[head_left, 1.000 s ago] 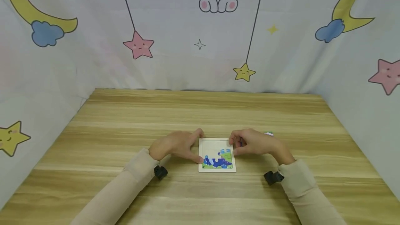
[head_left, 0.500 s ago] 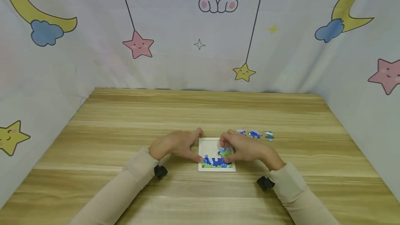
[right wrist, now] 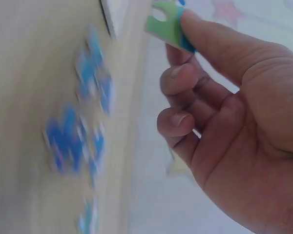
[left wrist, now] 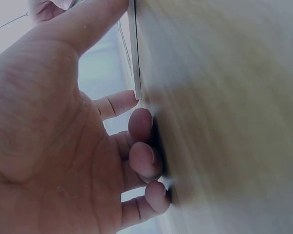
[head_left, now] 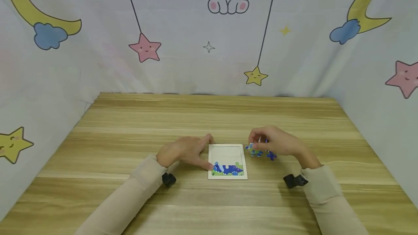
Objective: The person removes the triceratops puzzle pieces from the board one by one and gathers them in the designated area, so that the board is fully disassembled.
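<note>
A shallow white puzzle tray lies on the table, with joined dinosaur jigsaw pieces along its bottom. My left hand holds the tray's left side, its thumb on the lower left rim and its index finger at the top left corner. In the left wrist view, the other fingers rest curled by the tabletop. Right of the tray, my right hand pinches a green and blue jigsaw piece between thumb and fingers. Loose blue jigsaw pieces lie below that hand, partly hidden by it.
The wood-grain table reaches back to a white cloth printed with stars, moons and a bear. Cloth also hangs along both sides. A small black camera sits at each wrist.
My right hand went over the tray, then moved away rightward with a green and blue jigsaw piece that had lain in the tray's right side. My left hand stays put.
</note>
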Available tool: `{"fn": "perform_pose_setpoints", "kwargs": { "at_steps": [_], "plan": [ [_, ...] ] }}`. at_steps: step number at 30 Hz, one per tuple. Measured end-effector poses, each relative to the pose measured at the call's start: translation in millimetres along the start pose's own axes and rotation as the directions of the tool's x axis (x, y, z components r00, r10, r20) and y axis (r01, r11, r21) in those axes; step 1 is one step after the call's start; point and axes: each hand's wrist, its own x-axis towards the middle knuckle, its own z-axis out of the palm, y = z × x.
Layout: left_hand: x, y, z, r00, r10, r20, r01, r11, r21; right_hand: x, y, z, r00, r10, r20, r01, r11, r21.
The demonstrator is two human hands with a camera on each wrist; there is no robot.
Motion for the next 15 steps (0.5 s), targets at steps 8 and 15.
{"fn": "perform_pose_setpoints", "kwargs": {
  "at_steps": [8, 15],
  "plan": [
    [1.9, 0.9, 0.4, 1.000, 0.007, 0.009, -0.006, 1.000, -0.009, -37.6, 33.0, -34.2, 0.993, 0.117, -0.025, -0.115, 0.991, 0.075],
    [1.0, 0.6, -0.4, 1.000, 0.007, 0.010, -0.007, 1.000, -0.012, -52.4, 51.0, -43.0, 0.985, 0.156, 0.076, -0.164, 0.978, 0.127]
  ]
}}
